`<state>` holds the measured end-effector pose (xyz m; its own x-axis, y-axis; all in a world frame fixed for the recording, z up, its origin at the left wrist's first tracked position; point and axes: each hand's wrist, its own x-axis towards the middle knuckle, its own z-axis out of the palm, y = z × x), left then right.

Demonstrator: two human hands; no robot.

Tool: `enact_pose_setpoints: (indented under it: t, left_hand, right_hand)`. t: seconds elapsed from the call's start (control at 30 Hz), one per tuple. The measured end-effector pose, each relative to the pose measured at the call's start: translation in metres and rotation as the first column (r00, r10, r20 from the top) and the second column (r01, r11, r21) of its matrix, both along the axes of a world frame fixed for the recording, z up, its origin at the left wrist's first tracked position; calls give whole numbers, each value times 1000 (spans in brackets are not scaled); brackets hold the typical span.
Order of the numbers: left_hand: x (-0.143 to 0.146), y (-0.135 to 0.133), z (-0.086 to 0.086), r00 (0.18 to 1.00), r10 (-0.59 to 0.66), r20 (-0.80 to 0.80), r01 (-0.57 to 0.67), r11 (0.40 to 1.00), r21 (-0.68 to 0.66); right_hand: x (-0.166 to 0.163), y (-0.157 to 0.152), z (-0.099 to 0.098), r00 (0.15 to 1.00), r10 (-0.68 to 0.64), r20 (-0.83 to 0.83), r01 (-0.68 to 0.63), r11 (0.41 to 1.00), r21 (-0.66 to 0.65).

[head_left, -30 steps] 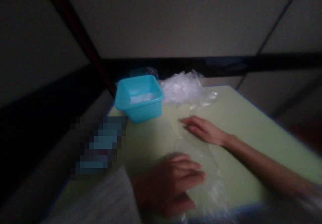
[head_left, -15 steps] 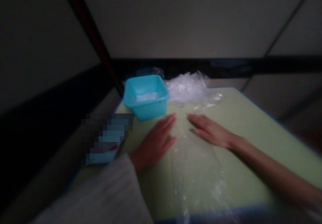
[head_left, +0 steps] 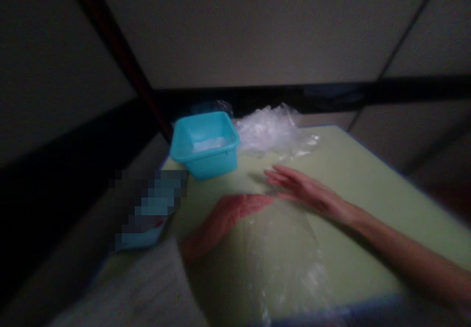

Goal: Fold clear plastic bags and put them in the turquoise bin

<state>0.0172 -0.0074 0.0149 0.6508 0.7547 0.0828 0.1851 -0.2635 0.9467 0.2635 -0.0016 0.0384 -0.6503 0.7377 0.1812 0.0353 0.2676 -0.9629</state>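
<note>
A clear plastic sheet or bag [head_left: 283, 248] lies flat on the pale green table [head_left: 368, 180]. My left hand [head_left: 231, 214] lies flat on its left part, fingers stretched toward the middle, smeared by motion. My right hand [head_left: 301, 189] rests flat at the sheet's far end, fingers straight and pointing left. Neither hand grips anything.
A turquoise plastic tub [head_left: 204, 143] with something white inside stands at the table's far left corner. A heap of crumpled clear plastic [head_left: 270, 131] lies beside it at the back. A blurred-out object [head_left: 147, 209] sits at the left edge. Walls surround the table.
My left hand slid from near the tub rightward and closer, onto the sheet. The right hand stayed near the sheet's far end.
</note>
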Motion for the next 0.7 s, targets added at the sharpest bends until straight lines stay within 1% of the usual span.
enact_pose_setpoints:
  t: [0.07,0.13,0.23,0.37,0.43,0.47,0.5,0.53,0.57,0.6,0.63,0.67,0.7]
  left_hand:
    - [5,-5,-4,993,-87,74,96,986,-133]
    - [10,-8,-8,985,-123,123,148,965,-217]
    - [14,-10,-9,982,-110,154,149,951,-271]
    - [16,-11,-1,986,-106,128,137,956,-259]
    - [15,-11,1,988,-92,122,122,954,-274]
    - [14,-11,2,988,-78,133,113,952,-283]
    - [12,-11,1,988,-57,146,98,952,-289]
    - [11,-10,1,987,-39,159,83,955,-285]
    - [10,-10,0,985,-21,172,69,957,-281]
    - [9,-10,0,983,-16,184,69,955,-288]
    - [9,-10,1,979,-21,201,82,951,-300]
    - [9,-10,2,974,-35,222,107,941,-322]
    - [10,-10,3,971,-59,233,138,931,-338]
  right_hand:
    - [-3,-6,-2,988,155,25,-152,985,-79]
    - [-6,-9,-5,971,233,44,-227,967,-112]
    - [-8,-9,-10,967,252,31,-246,960,-136]
    - [-8,-7,-13,971,237,-4,-235,960,-150]
    - [-7,-7,-9,981,193,-36,-195,978,-80]
    - [-8,-9,-4,984,170,-43,-171,985,0]
    - [-8,-11,1,988,153,-36,-148,983,107]
    - [-8,-15,8,989,146,-4,-141,961,236]
    - [-9,-19,14,988,149,49,-157,910,384]
    - [-10,-25,19,980,153,130,-199,839,507]
    - [-10,-31,23,967,159,202,-251,750,612]
    - [-12,-37,25,954,131,271,-287,665,690]
    - [-13,-44,26,935,123,333,-339,587,735]
